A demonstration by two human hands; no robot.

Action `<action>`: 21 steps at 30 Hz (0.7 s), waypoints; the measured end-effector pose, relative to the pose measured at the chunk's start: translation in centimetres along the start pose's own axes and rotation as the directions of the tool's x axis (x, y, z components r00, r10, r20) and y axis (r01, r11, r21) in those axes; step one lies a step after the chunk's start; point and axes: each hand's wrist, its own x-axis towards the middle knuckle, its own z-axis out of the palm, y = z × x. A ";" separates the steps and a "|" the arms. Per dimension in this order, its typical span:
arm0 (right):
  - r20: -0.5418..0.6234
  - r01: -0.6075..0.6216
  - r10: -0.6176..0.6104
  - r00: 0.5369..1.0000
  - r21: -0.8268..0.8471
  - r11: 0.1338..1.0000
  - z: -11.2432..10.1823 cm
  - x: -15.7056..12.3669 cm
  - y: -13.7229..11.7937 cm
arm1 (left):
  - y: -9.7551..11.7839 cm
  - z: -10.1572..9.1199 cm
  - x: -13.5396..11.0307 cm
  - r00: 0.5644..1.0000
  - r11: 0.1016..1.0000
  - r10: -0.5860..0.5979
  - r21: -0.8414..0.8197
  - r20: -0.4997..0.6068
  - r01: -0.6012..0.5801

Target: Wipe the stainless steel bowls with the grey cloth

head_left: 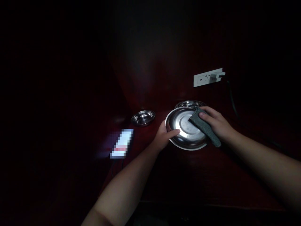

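Note:
A round steel plate [181, 127] is tilted up above the dark red table, its hollow side facing me. My left hand [163, 135] grips its left rim, thumb lying inside the plate. My right hand [217, 124] presses a grey cloth [204, 126] against the plate's right inner side, fingers closed over the cloth. The cloth's lower end hangs past the rim.
A second steel plate [191, 103] lies behind the held one. A smaller steel dish [143, 117] sits to the left. A lit phone [121, 143] lies at the table's left side. A white wall socket [207, 77] with a plug and dark cable is at the back right.

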 end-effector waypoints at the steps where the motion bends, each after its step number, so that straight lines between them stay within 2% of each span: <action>1: -0.001 -0.002 0.002 1.000 0.000 1.000 0.0 0.0 0.0 | 0.0 0.0 0.0 1.000 1.000 0.000 0.001 0.003 0.000; 21: -0.008 0.003 -0.003 1.000 -0.012 1.000 0.1 -0.1 -0.2 | 0.2 0.1 -0.2 1.000 1.000 -0.013 0.012 -0.010 0.013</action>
